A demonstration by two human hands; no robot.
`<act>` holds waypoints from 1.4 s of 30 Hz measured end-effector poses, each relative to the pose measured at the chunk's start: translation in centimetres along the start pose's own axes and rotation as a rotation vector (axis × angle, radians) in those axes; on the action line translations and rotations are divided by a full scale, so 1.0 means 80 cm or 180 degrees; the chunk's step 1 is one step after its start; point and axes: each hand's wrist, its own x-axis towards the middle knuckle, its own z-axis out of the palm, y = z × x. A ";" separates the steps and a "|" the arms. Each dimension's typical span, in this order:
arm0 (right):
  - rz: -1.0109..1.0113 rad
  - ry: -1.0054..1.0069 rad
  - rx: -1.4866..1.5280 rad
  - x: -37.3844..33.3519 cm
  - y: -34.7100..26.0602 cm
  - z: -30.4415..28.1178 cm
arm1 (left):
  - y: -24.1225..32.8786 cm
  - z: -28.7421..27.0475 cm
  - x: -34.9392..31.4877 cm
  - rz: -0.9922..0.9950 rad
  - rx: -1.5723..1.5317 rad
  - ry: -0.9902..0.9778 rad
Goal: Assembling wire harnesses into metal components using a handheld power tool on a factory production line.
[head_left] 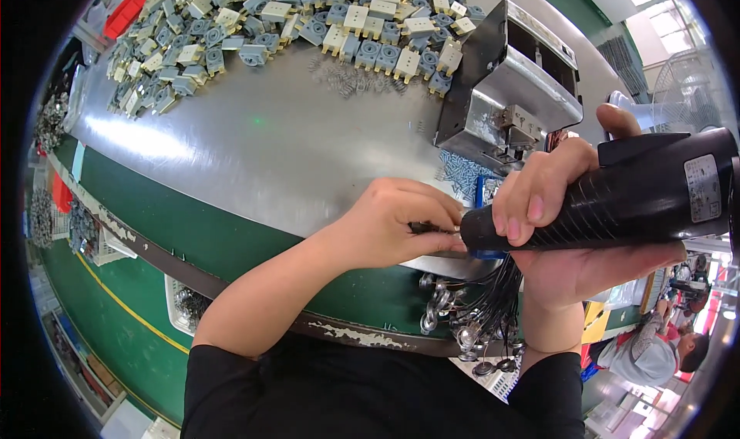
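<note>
My right hand (pixel 547 196) is wrapped round a black electric screwdriver (pixel 640 196), a thick ribbed cylinder held nearly level and pointing left. Its narrow nose ends beside the fingertips of my left hand (pixel 401 219). Thumb and fingers of the left hand are pressed together at the table's front edge; a dark bit shows between them, too hidden to name. Partly behind the screwdriver's nose is a blue holder (pixel 486 188). From the table edge just below hangs a bundle of black cables (pixel 501 296) with round metal ends.
A metal box-shaped device (pixel 516 92) stands at right, with small screws (pixel 465 173) heaped beside it. Grey and cream plastic blocks (pixel 308 15) are piled along the far side, near loose springs (pixel 358 77). A fan (pixel 686 88) and another person (pixel 644 354) are farther right.
</note>
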 end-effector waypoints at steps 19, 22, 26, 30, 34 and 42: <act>0.0058 -0.0013 -0.0148 -0.012 0.032 0.008 | 0.007 0.001 0.001 -0.0748 0.0574 -0.0503; 0.0005 -0.0148 -0.0029 -0.012 0.040 0.004 | 0.003 0.001 -0.003 -0.0660 0.0586 -0.0430; -0.0085 -0.0342 0.0151 -0.011 0.038 0.001 | 0.000 0.000 0.001 -0.0699 0.0410 -0.0485; -0.0069 -0.0354 0.0153 -0.014 0.037 0.000 | 0.004 -0.002 0.003 -0.0714 0.0308 -0.0450; -0.0050 -0.0360 0.0150 -0.019 0.036 0.000 | 0.010 -0.003 0.003 -0.0810 0.0299 -0.0471; -0.0037 -0.0365 0.0126 -0.029 0.032 0.005 | 0.003 -0.001 0.003 -0.0632 0.0238 -0.0395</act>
